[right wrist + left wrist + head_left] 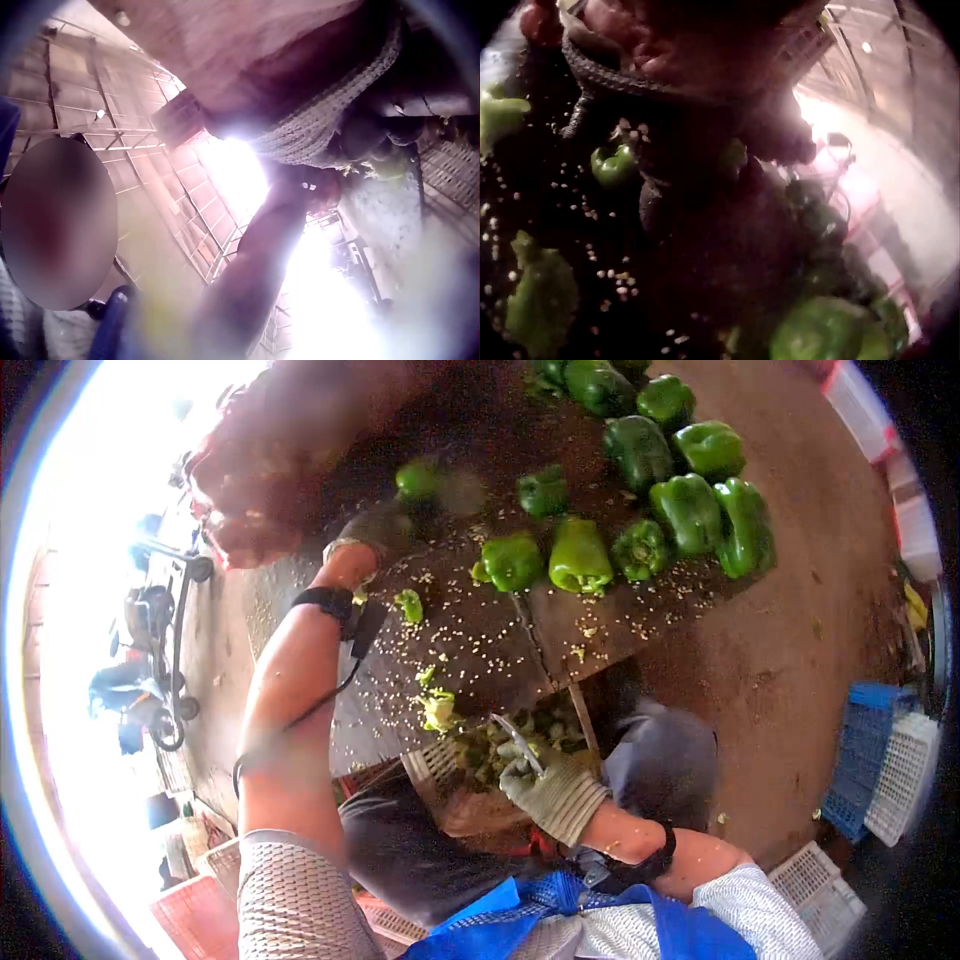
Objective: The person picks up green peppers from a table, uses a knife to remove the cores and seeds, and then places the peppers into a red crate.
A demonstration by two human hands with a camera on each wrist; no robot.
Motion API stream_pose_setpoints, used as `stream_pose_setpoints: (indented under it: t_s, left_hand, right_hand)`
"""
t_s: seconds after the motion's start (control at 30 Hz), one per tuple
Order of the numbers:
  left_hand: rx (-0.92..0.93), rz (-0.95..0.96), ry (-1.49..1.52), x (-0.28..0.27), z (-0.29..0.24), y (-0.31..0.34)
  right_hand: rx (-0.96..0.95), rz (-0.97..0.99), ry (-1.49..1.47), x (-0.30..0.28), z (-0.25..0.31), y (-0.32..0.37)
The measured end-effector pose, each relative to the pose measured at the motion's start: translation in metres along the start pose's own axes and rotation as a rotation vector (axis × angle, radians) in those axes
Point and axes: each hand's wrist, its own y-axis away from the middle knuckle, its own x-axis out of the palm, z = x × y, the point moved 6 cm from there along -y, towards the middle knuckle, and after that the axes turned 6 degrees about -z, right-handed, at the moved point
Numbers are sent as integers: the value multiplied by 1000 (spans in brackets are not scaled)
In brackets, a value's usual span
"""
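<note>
My left hand (pixel 383 530), in a dark glove, reaches over the seed-strewn board (pixel 385 690). Just beyond its fingers is a green bell pepper (pixel 418 481). In the left wrist view a small part of a green pepper (pixel 615 165) shows between the dark glove fingers; I cannot tell whether they grip it. Low over a crate of green scraps, my right hand (pixel 553 792) in a grey-green knit glove grips a knife (pixel 518 743), its blade pointing up and left. Close to the board's near edge lies a pale pepper core (pixel 438 710), with a green scrap (pixel 408 605) farther up.
Several more bell peppers (pixel 686 513) lie in a group at the far right of the board. The scrap crate (pixel 432 768) stands between the person's knees. Blue (pixel 862 750) and white crates (pixel 903 775) sit on the floor at right. A large reddish sack (pixel 240 480) bulks at upper left.
</note>
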Motion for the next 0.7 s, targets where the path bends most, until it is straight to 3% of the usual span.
stream_pose_setpoints:
  t_s: [0.03, 0.07, 0.13, 0.2, 0.23, 0.27, 0.33, 0.37, 0.4, 0.43, 0.47, 0.5, 0.57, 0.6, 0.7]
  left_hand:
    - [17, -86, 140, 22, 25, 6]
    - [30, -178, 279, 30, 41, 18]
    - [-414, -324, 1127, -5, 10, 88]
    - [-669, -386, 1559, -14, -20, 157]
    - [-566, -422, 1854, -9, -45, 197]
    - [-433, -460, 2144, -4, -73, 239]
    - [-594, -515, 2426, 4, -134, 315]
    - [-371, -391, 2526, -17, -171, 328]
    - [-140, -258, 2606, -34, -207, 338]
    - [-88, -197, 2676, -29, -231, 347]
    - [-30, -132, 2742, -27, -251, 353]
    - [-102, -154, 2744, -26, -261, 353]
    - [-220, -218, 2740, -36, -257, 348]
    - [-303, -313, 2732, -24, -255, 339]
    - [-296, -464, 2713, 3, -211, 311]
  right_hand:
    - [-124, -98, 28, 0, 2, -2]
    - [-105, -114, 36, -1, 2, -3]
    - [-89, -145, -16, -1, 2, -3]
    - [-114, -167, -198, 3, -8, -6]
    - [-135, -173, -319, 6, -18, -10]
    - [-160, -197, -116, 3, -22, -13]
    - [-202, -254, 300, -2, -29, -21]
    - [-319, -279, 609, 5, -27, -22]
    - [-172, -267, 567, 9, -18, -24]
    - [-24, -261, 529, 14, -8, -25]
    - [-105, -191, 539, 27, -3, -26]
    - [-187, -123, 548, 40, -5, -29]
    - [-175, -8, 303, 56, 1, -23]
    - [-76, 36, 50, 62, 4, -16]
    - [251, 126, -723, 76, 7, 14]
